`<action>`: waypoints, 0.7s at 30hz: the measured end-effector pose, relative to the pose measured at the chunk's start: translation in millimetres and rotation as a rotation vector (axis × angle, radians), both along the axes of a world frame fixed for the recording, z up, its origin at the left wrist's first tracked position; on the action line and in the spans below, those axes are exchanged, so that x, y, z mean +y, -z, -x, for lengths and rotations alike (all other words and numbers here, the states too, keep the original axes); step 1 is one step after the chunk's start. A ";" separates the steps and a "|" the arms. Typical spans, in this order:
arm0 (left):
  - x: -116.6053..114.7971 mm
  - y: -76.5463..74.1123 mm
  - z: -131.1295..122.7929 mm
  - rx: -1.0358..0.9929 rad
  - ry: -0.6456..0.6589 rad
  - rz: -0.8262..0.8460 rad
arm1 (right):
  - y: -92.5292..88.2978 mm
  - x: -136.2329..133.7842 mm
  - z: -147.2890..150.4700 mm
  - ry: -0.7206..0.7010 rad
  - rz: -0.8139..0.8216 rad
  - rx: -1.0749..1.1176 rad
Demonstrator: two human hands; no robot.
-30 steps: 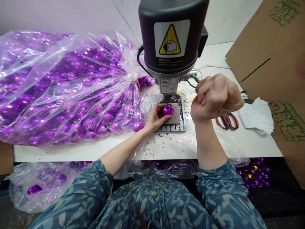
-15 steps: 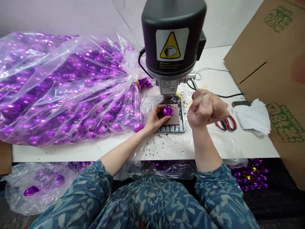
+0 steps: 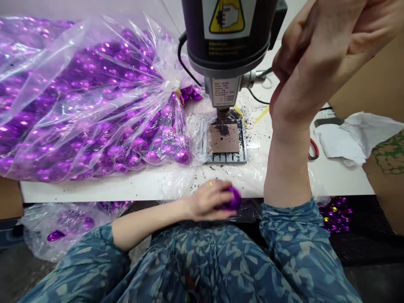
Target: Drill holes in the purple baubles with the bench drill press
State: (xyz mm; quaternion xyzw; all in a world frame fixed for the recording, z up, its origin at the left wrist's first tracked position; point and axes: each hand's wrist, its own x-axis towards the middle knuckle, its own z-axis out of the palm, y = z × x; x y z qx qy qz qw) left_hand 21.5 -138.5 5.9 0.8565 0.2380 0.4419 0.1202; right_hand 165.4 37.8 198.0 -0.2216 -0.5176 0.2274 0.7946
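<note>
"Holding what with the left hand (image 3: 210,200)?"

"Gripping the purple ball (image 3: 234,198), with fingers (image 3: 222,197) bent partway closed over it, out at the front edge of the tabletop (image 3: 94,189), well apart from the press (image 3: 229,57). Too blurred to make out the exact contact of each fingertip."

"And with the right hand (image 3: 315,63)?"

"Curled closed at the lever (image 3: 263,72), seemingly gripping it; partly hidden from here."

"How best to handle that lever?"

"Keep steady control of it, and never press down with fingers directly under the chuck (image 3: 222,113). Heed the pinched-hand warning on the sticker (image 3: 229,17)."

"Any care needed at the brown block (image 3: 227,145)?"

"Probably worth brushing the dark flakes (image 3: 223,127) off, away from the hole. Likely to give a flatter, steadier rest on a clean face. Keep the loose clear film (image 3: 202,139) well back too, lying at the left side of the base plate (image 3: 243,143); could snag or ride up."

"And the hold on the ball?"

"Firm but not crushing. Shiny, so perhaps quick to slip or twist. Pinch low around the sides, leaving the top uncovered."
</note>
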 end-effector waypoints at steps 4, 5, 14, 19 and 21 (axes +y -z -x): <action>-49.1 23.3 5.9 0.586 0.194 -0.012 | 3.1 2.2 1.9 -0.031 -0.044 0.053; -53.0 28.9 7.5 0.714 0.176 0.070 | 3.5 1.1 2.3 -0.044 -0.091 0.056; -12.9 -9.8 23.0 0.172 0.108 0.075 | 10.8 -6.8 3.2 -0.001 -0.211 0.025; 27.3 -12.7 82.2 0.302 -0.646 -0.100 | 13.9 -8.5 -0.2 0.020 -0.147 0.009; 26.1 1.3 114.8 0.422 -0.827 -0.108 | 15.8 -8.7 -1.7 0.001 -0.143 0.018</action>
